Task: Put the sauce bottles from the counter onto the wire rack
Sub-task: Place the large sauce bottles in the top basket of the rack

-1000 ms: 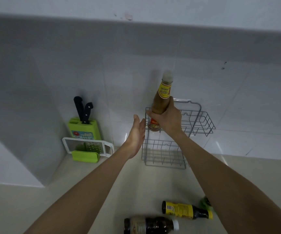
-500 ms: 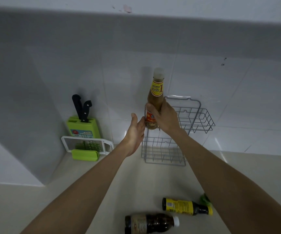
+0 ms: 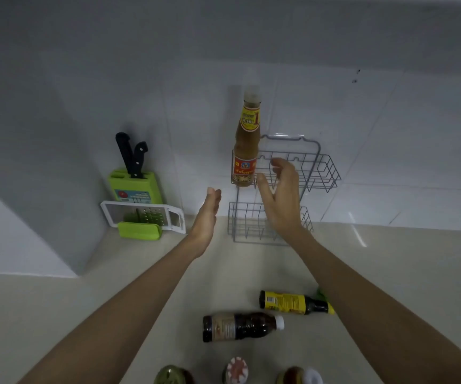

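Note:
A tall brown sauce bottle (image 3: 246,145) with a yellow and red label stands upright at the left end of the upper shelf of the grey wire rack (image 3: 325,173). My right hand (image 3: 280,195) hovers just right of the bottle, fingers spread, holding nothing. My left hand (image 3: 208,217) is flat and open, left of the rack's lower shelf. On the counter near me lie a dark bottle with a white cap (image 3: 241,327) and a yellow-labelled bottle (image 3: 295,302).
A green knife block (image 3: 134,187) with two black-handled knives and a white grater (image 3: 143,217) stand in the left corner by the wall. Three bottle tops (image 3: 236,371) show at the bottom edge. A green thing (image 3: 320,292) peeks from behind my right arm.
My right hand set the brown bottle on the upper shelf, let go and drew back to the right. The left hand stayed open beside the rack.

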A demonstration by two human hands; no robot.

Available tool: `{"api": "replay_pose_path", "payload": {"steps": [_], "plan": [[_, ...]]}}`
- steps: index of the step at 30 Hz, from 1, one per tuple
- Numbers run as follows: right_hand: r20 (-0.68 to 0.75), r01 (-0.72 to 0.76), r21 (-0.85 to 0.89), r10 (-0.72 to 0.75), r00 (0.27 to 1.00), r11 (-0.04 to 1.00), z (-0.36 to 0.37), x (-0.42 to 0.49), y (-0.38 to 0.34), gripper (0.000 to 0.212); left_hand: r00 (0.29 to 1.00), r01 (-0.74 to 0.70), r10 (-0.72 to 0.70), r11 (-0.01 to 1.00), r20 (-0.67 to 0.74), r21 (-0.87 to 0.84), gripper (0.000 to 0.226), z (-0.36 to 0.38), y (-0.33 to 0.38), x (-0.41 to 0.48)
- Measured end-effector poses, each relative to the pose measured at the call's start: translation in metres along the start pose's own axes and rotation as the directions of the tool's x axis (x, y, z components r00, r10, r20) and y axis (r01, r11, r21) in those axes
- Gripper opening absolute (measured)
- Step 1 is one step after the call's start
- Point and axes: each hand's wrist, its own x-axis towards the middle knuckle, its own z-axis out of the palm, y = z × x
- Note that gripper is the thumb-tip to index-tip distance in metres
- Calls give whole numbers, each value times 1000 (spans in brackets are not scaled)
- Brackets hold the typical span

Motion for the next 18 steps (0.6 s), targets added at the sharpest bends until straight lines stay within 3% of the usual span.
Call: {"api": "replay_pose_path", "payload": {"steps": [2, 4, 7, 8, 10, 15, 18], "plan": [[168, 76, -62, -65, 984, 995, -6, -40, 20, 37, 998, 70, -69, 997, -2, 22, 61, -14, -26, -14], [457, 152, -134, -75, 886, 979, -8, -80, 47, 32, 986, 165, -166, 984, 4, 69, 59, -29, -50, -25], [820, 160, -234, 107, 562, 959, -10, -131, 77, 49, 959, 278, -284, 946, 12, 164, 58, -45, -73, -41], [877, 182, -266, 159, 454, 946, -10, -142, 84, 58, 951, 303, -310, 935, 11, 184, 58, -50, -79, -45], [924, 279, -291, 194, 329, 915, -7, -158, 92, 71, 938, 340, -348, 919, 2, 200, 58, -56, -87, -51], [963, 528, -243, 135, 234, 814, 5, -172, 92, 69, 923, 379, -384, 904, -15, 199, 55, -60, -96, -54], [971, 593, -220, 119, 206, 774, 10, -172, 89, 59, 922, 382, -388, 902, -9, 199, 54, -58, -97, -52]]}}
